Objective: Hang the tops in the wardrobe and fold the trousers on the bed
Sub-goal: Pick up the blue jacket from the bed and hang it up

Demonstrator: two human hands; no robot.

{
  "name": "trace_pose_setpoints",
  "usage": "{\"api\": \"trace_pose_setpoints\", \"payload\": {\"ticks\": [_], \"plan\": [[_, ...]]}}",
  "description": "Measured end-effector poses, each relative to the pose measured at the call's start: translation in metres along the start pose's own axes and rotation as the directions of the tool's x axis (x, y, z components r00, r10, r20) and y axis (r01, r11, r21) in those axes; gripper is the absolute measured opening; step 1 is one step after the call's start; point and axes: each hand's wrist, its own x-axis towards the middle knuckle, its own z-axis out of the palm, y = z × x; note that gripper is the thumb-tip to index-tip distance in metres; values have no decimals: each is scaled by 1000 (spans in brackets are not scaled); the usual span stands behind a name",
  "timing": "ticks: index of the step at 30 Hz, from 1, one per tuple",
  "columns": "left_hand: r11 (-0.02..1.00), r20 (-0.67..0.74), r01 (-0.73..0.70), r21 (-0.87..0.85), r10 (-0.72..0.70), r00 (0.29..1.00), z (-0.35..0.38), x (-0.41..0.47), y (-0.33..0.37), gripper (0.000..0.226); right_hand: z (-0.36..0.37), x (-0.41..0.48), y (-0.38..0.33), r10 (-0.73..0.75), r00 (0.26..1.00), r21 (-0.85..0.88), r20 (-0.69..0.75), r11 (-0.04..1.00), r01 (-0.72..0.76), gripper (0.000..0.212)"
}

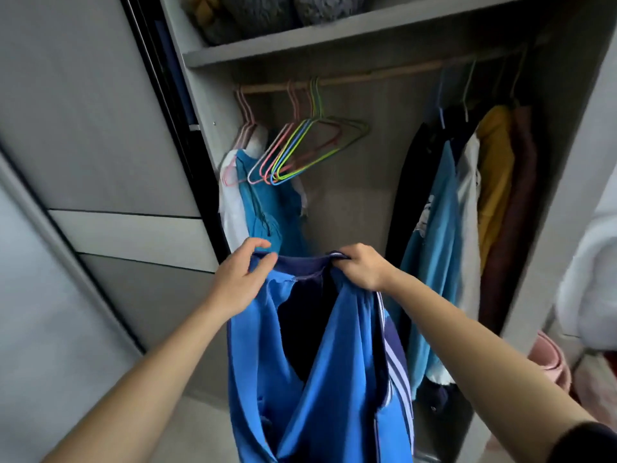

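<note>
1. A blue top (320, 362) with a dark navy collar and pale stripes down one side hangs in the lower middle of the frame. It is held up by its collar in front of the open wardrobe (207, 105).
2. The left hand (243, 275), just left of centre, has its fingers curled at the left end of the collar and pinches the fabric there.
3. The right hand (360, 265), just right of centre, is closed tight on the right end of the collar, with cloth bunched under the fingers.
4. The top is on no hanger, and the collar is stretched between the two hands.
5. A wooden rail (350, 76) runs across the upper middle of the frame.
6. A bunch of bare coloured hangers (300, 152) hangs from the rail, tilted, above and behind the hands.
7. A blue and white garment (263, 208) hangs at the left end of the rail.
8. Several hung clothes (467, 202), dark, blue, white, yellow and maroon, fill the right side.
9. A shelf (300, 45) along the top holds soft, fuzzy bundles.
10. A grey sliding door (83, 128) fills the left of the frame.
</note>
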Motion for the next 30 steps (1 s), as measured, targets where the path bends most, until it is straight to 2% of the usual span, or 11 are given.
{"api": "trace_pose_setpoints", "payload": {"ticks": [2, 3, 8, 14, 17, 19, 22, 23, 25, 27, 30], "plan": [[995, 6, -58, 77, 57, 998, 5, 19, -13, 61, -2, 29, -7, 10, 999, 88, -51, 996, -5, 22], [992, -15, -69, 101, 71, 997, 9, 28, -17, 61, -3, 42, -9, 15, 998, 118, -65, 993, -8, 22], [932, -74, -175, 318, 208, 975, 28, 72, -41, 10, -1, 93, -13, 13, 998, 89, -64, 996, -7, 22], [999, 101, 32, -37, -28, 994, 39, 132, -63, 26, 6, 148, 4, -65, 998, -147, 19, 987, 68, 29], [990, 165, 3, -139, 20, 986, 36, 163, -72, 10, 3, 176, 18, 32, 996, -196, 78, 980, -16, 30], [986, 168, -84, -142, 108, 980, 37, 185, -78, 12, 3, 194, 26, 92, 990, -183, 110, 981, -71, 35], [963, 34, -198, -184, 207, 978, 34, 225, -88, 17, 5, 222, 26, 170, 966, 162, 195, 966, -202, 39], [950, -10, -225, -218, 228, 974, 32, 239, -92, 21, 3, 233, 23, 182, 971, 297, 154, 929, -221, 37], [920, -41, -277, -276, 276, 960, 32, 262, -100, 18, -8, 262, 12, 251, 963, 453, -95, 873, -183, 30], [898, -39, -307, -314, 311, 950, 35, 277, -109, 16, -22, 292, -2, 348, 875, 553, -337, 825, -115, 17], [877, -80, -287, -386, 278, 957, 39, 297, -125, 22, -36, 333, -22, 502, 768, 711, -397, 697, -89, 19]]}}
